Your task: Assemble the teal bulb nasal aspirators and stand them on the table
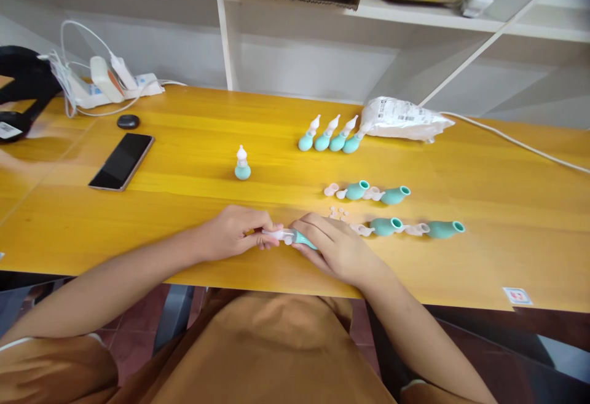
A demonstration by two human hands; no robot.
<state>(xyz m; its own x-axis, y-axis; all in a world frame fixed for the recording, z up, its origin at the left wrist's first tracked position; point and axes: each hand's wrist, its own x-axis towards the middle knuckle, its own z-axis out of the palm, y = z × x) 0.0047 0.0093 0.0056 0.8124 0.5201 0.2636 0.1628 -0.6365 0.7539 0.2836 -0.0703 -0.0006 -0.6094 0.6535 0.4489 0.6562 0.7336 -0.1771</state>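
Clock: seen from between the hands, 12 = away from the person.
Left hand: left hand [239, 229], at 9; thumb and fingers pinched narrow on the white tip [271, 235].
Right hand: right hand [340, 248], at 3; fingers curled over the green bulb [305, 240], hiding part of it.
Held piece: near the table's front edge, between the hands; clear tube [286, 235] shows in the gap.
Long axis: roughly 9 to 3, bulb end dipping a little toward 4; tip at 9, bulb at 3.
Key relation: tip, tube and bulb nearly in line, one hand on each end. How far the tube sits inside the bulb: cannot tell, fingers in the way.
Loose bulbs: loose bulbs [386, 227] at 2 to 3, lying on their sides, right hand nearer; pale cups [330, 189] among them.
Bits: tiny pale bits [340, 210] at 2, just beyond right hand; too small to name.
Lone piece: lone piece [242, 171] upright at 11, tip up.
Row: four pieces [321, 142] at 1, tips up, beside white bag [405, 120].
Far left: phone [122, 162] at 10.
Surface: wooden table [193, 139].
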